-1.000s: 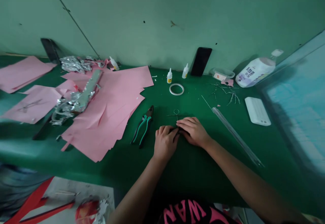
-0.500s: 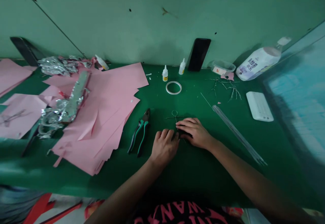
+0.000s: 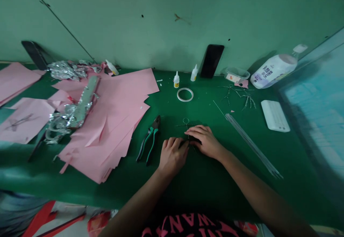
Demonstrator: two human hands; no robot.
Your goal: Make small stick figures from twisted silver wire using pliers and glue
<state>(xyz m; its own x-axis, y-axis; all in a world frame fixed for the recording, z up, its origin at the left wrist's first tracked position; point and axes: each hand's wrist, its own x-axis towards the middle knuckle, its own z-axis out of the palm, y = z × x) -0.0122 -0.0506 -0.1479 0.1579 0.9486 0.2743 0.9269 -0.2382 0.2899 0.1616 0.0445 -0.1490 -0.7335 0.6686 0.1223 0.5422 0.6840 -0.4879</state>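
Observation:
A small thin wire figure (image 3: 186, 123) with a loop at its top lies on the green table (image 3: 204, 172), its lower part hidden under my hands. My left hand (image 3: 172, 155) rests on the table with fingers curled, pinching the lower end of the wire figure. My right hand (image 3: 204, 140) lies over the wire from the right, fingers close together and pressed down on it. Green-handled pliers (image 3: 149, 138) lie just left of my left hand.
Pink paper sheets (image 3: 115, 111) and crumpled foil (image 3: 72, 110) cover the left side. A tape ring (image 3: 185, 94), two glue bottles (image 3: 176, 80), a phone (image 3: 212, 61) against the wall, a white bottle (image 3: 272, 71), a white box (image 3: 275, 115) and a bundle of straight wires (image 3: 249, 144) lie behind and right.
Both hands stay on the wire figure with only slight finger shifts. The view itself has drifted a little.

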